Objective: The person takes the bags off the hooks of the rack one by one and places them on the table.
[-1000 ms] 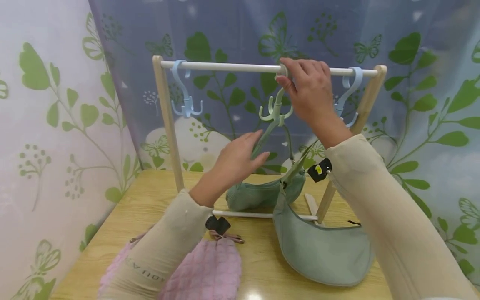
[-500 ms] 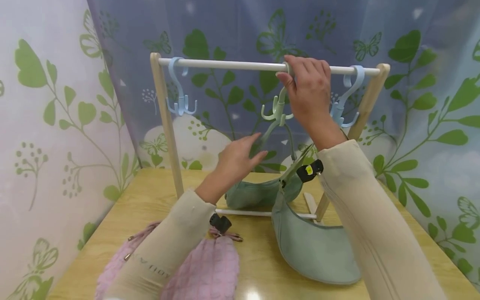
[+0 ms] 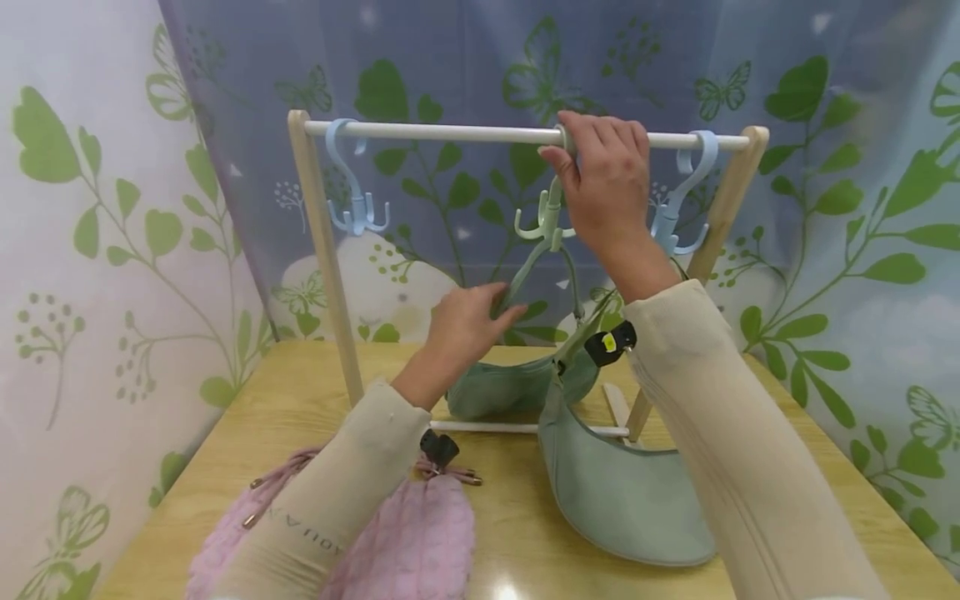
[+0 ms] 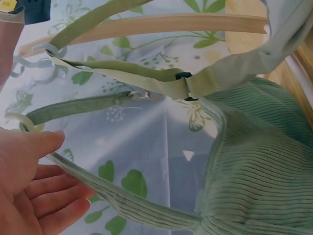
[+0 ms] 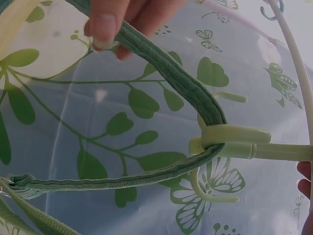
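My right hand (image 3: 607, 171) grips the top of a pale green multi-prong hook (image 3: 549, 225) at the white rail, thumb and fingers curled over both. From this hook hangs a green corduroy shoulder bag (image 4: 259, 161), its body low behind the rack's bottom bar. Beside its strap (image 5: 181, 83) is my left hand (image 3: 465, 325), fingers loosely spread. The strap runs between thumb and fingers, without a plain pinch. In front, a smooth grey-green crescent bag (image 3: 622, 492) hangs by a strap (image 4: 132, 78) from the right blue hook (image 3: 678, 208); my right forearm partly covers it.
The wooden rack (image 3: 330, 267) with its white rail (image 3: 442, 132) stands on a light wood table (image 3: 502, 525). Another blue hook (image 3: 358, 208) hangs at the left. A pink quilted drawstring bag (image 3: 423, 533) lies front left, partly under my left forearm. Leaf-patterned curtains surround the table.
The green hook has shifted slightly right along the rail with my right hand on it. My left hand has come down a little beside the corduroy strap.
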{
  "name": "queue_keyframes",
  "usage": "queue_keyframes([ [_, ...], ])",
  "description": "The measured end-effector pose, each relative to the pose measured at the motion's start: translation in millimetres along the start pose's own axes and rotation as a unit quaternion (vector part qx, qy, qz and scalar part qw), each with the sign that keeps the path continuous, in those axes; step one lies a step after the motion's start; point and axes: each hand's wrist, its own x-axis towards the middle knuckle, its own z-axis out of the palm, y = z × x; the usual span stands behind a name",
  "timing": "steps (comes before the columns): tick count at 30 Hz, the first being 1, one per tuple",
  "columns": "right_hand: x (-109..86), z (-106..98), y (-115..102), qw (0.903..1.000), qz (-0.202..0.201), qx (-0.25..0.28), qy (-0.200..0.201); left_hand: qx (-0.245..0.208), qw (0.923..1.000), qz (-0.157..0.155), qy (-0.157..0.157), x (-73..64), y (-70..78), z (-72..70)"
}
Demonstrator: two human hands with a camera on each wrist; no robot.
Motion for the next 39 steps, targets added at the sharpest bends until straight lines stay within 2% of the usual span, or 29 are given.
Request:
queue_keyframes([
  [5, -2.9, -2.3, 0.9, 0.9999, -0.014, 0.003, -0.005, -0.030, 0.9992, 0.022, 0.012, -2.2, -6.4, 4.5],
  [11, -2.2, -10.2, 2.4, 0.9989, -0.025, 0.021, -0.034, -0.059, 0.9980, 0.018, 0.012, -2.2, -12.9, 2.9],
  [15, -0.7, -11.9, 3.4, 0.9986, -0.019, 0.022, -0.043, -0.051, 0.9986, 0.016, 0.006, -2.3, -14.6, 1.2],
  [19, -0.8, -11.4, 4.3, 0.9988, -0.016, 0.019, -0.043, -0.051, 0.9987, 0.007, -0.004, -2.4, -15.7, 0.3],
  [24, -2.4, -11.8, 4.5, 0.9989, -0.014, 0.018, -0.042, -0.059, 0.9982, 0.011, 0.003, -0.9, -16.6, -0.6],
  [32, -3.1, -12.3, 3.4, 0.9992, -0.026, 0.024, -0.019, -0.139, 0.9900, -0.002, 0.024, 2.5, -15.7, -6.2],
  [39, -2.6, -12.7, 1.7, 0.9993, -0.015, 0.026, -0.023, -0.136, 0.9900, 0.008, 0.037, 4.7, -13.1, -12.2],
])
